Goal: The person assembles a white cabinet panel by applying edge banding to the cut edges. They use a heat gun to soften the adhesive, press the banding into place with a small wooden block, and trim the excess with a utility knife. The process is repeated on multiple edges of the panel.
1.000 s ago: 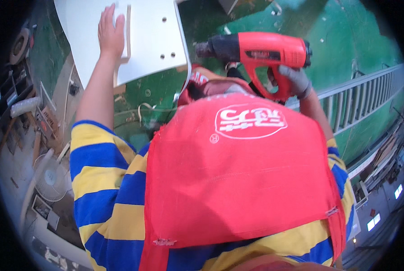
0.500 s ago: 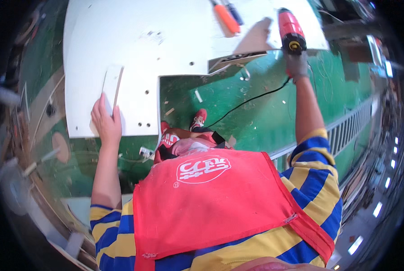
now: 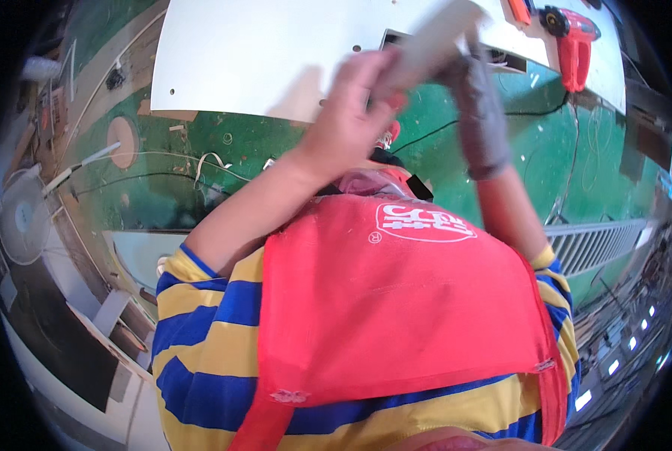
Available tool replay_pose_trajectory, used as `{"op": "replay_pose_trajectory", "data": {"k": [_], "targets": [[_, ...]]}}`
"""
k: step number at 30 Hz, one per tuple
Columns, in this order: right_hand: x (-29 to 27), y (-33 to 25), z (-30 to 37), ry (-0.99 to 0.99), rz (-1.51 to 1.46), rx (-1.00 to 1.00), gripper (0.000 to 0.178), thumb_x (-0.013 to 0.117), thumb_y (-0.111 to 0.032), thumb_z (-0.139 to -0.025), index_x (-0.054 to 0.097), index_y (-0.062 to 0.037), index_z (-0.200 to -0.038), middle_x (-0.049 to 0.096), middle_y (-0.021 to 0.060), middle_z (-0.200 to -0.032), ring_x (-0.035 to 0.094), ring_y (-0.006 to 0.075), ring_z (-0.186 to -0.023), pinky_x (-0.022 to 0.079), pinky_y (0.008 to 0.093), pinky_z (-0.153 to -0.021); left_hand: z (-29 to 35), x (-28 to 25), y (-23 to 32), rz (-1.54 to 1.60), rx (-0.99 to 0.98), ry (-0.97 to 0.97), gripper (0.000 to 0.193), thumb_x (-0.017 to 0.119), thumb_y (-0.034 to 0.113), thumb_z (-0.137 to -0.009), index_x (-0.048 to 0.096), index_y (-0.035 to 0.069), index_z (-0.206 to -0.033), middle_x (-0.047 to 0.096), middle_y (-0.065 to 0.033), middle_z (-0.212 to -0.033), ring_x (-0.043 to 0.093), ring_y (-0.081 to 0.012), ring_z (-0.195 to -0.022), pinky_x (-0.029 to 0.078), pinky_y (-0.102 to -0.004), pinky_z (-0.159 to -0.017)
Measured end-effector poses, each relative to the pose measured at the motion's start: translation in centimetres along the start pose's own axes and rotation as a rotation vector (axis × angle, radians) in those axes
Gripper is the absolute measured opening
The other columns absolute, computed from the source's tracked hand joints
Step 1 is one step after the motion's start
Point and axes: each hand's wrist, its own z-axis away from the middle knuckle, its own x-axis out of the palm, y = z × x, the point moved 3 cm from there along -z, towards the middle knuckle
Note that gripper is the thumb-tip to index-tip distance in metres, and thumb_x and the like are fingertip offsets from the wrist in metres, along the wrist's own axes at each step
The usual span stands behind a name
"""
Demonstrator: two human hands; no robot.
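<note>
Pale grey, a caged fan (image 3: 24, 218) shows at the far left, with a light round disc (image 3: 124, 143) to its right and a curled white strip (image 3: 208, 161) on the green floor (image 3: 531, 180) beyond that. Next comes the white counter (image 3: 253, 45), marked with small dark holes and reaching across the top of the view; a soft shadow falls near its front edge. Near the middle, the bare left hand (image 3: 351, 116) has its grip clamped on the lower end of a pale narrow board (image 3: 433, 46), which tilts up to the right, seemingly raised off the counter – it is blurred. The right hand (image 3: 480, 120), in a grey glove, is close against the board's right side, but I cannot tell whether that grip is clamped on it or merely touching. Farther right, an orange tool (image 3: 519, 10) lies on the counter, and near it a red heat gun (image 3: 575, 62) with no hand on it, its black cable (image 3: 535, 114) trailing away. Below, a ladder (image 3: 595, 244) lies on the floor. As for progress, the heat gun is set down and the board is up in hand – how much work on it is left, I cannot judge
</note>
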Motion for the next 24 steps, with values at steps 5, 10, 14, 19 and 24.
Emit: {"op": "replay_pose_trajectory", "data": {"k": [5,10,14,19,24], "targets": [[4.4,-1.8,4.0,0.191,-0.629,0.692,0.057,0.037,-0.054,-0.102,0.057,-0.0019,-0.114,0.064,0.0108,-0.092,0.061,0.0158,-0.075,0.051,0.0287,-0.067,1.0,-4.9,0.7,-0.395,0.388,-0.287,0.051,0.069,0.02,-0.088,0.052,0.004,-0.134,0.053,-0.0141,-0.133,0.047,-0.032,-0.125,0.036,-0.0411,-0.109],[8.7,1.6,8.6,0.044,-0.239,0.714,0.061,0.037,-0.059,-0.1,0.046,-0.0099,-0.134,0.062,0.0078,-0.095,0.06,0.016,-0.071,0.051,0.0313,-0.06,0.0,-25.6,-12.3,-1.105,0.227,0.163,0.065,0.069,0.042,-0.089,0.048,0.006,-0.139,0.053,-0.0205,-0.134,0.044,-0.0343,-0.132,0.035,-0.045,-0.11],[11.9,2.2,8.5,0.18,-0.402,0.691,0.063,0.038,-0.053,-0.103,0.037,-0.0083,-0.147,0.055,0.0091,-0.123,0.061,0.0142,-0.089,0.054,0.03,-0.066,0.1,-30.2,-16.9,-0.921,0.019,0.06,0.072,0.064,0.044,-0.092,0.039,0.006,-0.147,0.042,-0.0218,-0.147,0.04,-0.0342,-0.137,0.03,-0.0419,-0.114],[12.5,3.2,9.0,0.246,-0.461,0.79,0.061,0.04,-0.058,-0.1,0.051,-0.0073,-0.131,0.064,0.01,-0.109,0.063,0.0162,-0.084,0.052,0.0294,-0.069,0.3,-31.4,-18.4,-0.705,-0.321,0.124,0.081,0.065,0.058,-0.086,0.046,0.0,-0.14,0.055,-0.0218,-0.135,0.055,-0.0309,-0.123,0.041,-0.0381,-0.104],[12.9,0.5,8.2,0.249,-0.589,0.899,0.064,0.04,-0.063,-0.098,0.054,-0.0063,-0.124,0.065,0.0098,-0.101,0.063,0.0181,-0.083,0.052,0.0314,-0.071,0.4,-31.1,-16.5,-0.59,-0.709,0.097,0.081,0.063,0.066,-0.085,0.061,-0.006,-0.122,0.067,-0.015,-0.115,0.062,-0.0211,-0.105,0.044,-0.0313,-0.095]]}}
